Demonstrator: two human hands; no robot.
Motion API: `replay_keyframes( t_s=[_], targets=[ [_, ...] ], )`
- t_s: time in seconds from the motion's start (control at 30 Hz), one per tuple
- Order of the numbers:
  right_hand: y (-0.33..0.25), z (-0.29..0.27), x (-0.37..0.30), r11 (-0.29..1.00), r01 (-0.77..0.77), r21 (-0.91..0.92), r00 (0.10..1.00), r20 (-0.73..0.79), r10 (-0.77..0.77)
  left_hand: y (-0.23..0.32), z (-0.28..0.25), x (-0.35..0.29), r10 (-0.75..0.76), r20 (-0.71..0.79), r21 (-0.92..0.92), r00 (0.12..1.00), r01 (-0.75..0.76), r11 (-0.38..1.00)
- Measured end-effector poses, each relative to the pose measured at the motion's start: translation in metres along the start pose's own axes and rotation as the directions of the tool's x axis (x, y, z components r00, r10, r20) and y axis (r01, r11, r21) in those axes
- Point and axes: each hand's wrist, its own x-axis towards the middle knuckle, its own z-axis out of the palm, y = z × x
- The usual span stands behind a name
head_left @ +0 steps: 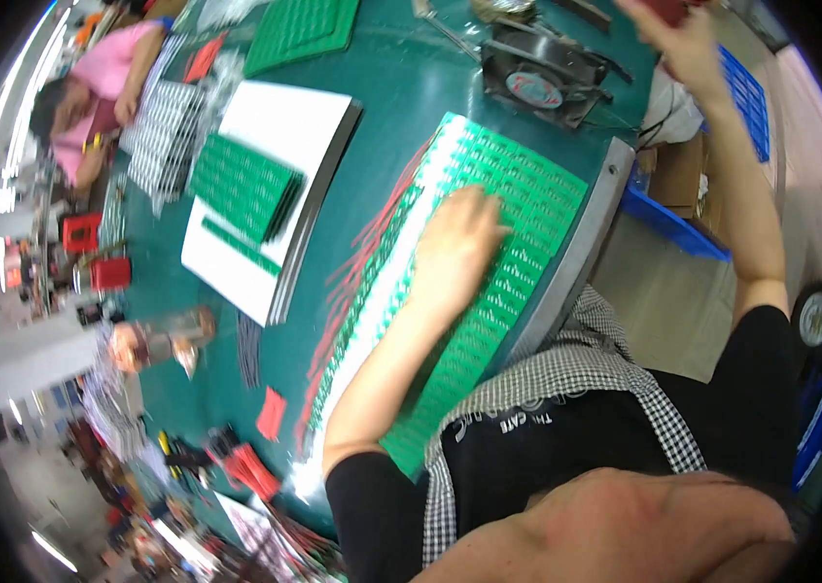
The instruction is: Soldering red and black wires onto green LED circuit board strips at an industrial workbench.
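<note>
Left hand (459, 238) is resting on flat green rectangular circuit boards (542, 194) (can't tell if fingers are gripping), right hand (688, 47) is clutching a partly visible dark-red object (669, 9).

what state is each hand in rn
Left hand: on green boards, fingers bent; whether gripping can't be told.
Right hand: holding a dark red object.

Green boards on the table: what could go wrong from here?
The left hand, on or just above the green boards, might nudge them out of line. The boards lie near the table edge, so some could slip off. The red wires beside them might get snagged.
</note>
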Motion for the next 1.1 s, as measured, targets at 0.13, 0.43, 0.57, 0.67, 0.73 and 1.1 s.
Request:
replay_keyframes(
  t_s=[0.13, 0.43, 0.57, 0.67, 0.73, 1.1],
  targets=[
    [0.013, -0.106, -0.007, 0.943, -0.071, -0.324, 0.98, 0.156, 0.127, 0.023, 0.034, -0.007, 0.144, 0.211, -0.014, 0.967, -0.144, 0.989],
    [-0.065, -0.164, -0.025, 0.983, 0.01, -0.182, 0.979, 0.203, 0.028, 0.086, 0.008, 0.038, 0.198, -0.166, -0.282, 0.966, -0.239, 0.929],
    [-0.105, -0.142, -0.05, 0.989, -0.096, 0.114, 0.977, 0.2, 0.072, 0.132, -0.036, 0.076, 0.194, -0.428, -0.549, 0.883, -0.425, 0.719],
    [-0.128, -0.11, -0.067, 0.915, -0.184, 0.36, 0.968, 0.228, 0.105, 0.157, -0.054, 0.079, 0.043, -0.448, -0.805, 0.893, -0.423, 0.416],
    [-0.148, -0.081, -0.077, 0.829, -0.24, 0.505, 0.96, 0.25, 0.125, 0.16, -0.053, 0.074, -0.013, -0.425, -0.868, 0.905, -0.404, 0.288],
    [-0.095, -0.025, -0.176, 0.03, -0.323, 0.946, 0.931, 0.324, -0.168, 0.104, -0.056, -0.007, -0.399, -0.248, -0.873, 0.883, -0.025, 0.487]
  ],
)
